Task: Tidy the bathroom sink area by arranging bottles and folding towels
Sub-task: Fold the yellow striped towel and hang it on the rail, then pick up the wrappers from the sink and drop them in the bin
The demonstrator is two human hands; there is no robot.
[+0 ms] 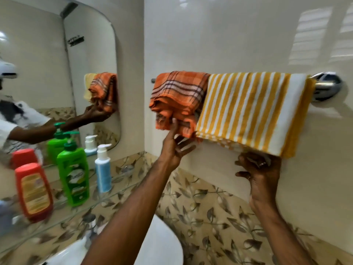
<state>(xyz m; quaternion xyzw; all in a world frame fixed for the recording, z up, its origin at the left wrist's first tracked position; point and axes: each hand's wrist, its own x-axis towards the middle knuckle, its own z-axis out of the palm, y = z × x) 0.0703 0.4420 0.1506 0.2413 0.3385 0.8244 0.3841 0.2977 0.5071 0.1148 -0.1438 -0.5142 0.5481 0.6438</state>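
Nearest the lens: white basin rim, low centre, both forearms reaching over it toward the wall.

Left hand raised under orange checked towel; fingers spread and mostly straight, fingertips touching the bunched lower hem. Nothing pinched, as far as can be made out. Right hand below the yellow striped towel, fingers loosely curled just under the bottom fold; actual contact with cloth not clear, no grip visible.

Both towels draped over chrome towel rail, side by side, edges touching. Striped one folded flat and hanging even. Orange one crumpled, lower edge uneven, ends ragged.

On glass shelf at left, under mirror: red bottle, green pump bottle, blue-and-white pump bottle, upright in a rough row, apart from one another.

Judgement: bottles look arranged; towel work near its end, orange towel wanting a straighten.

Risks:
- Upward push on the orange hem with open fingers likely to bunch it further, or slide it off the free rail end at left, where little rail shows.
- Tug on the striped fold from below could drag the layers uneven.
- Towel dropping from the rail would land in the basin and get wet if it holds any water.
- Left elbow swinging back toward the shelf could topple the blue-and-white pump bottle, nearest the arm.
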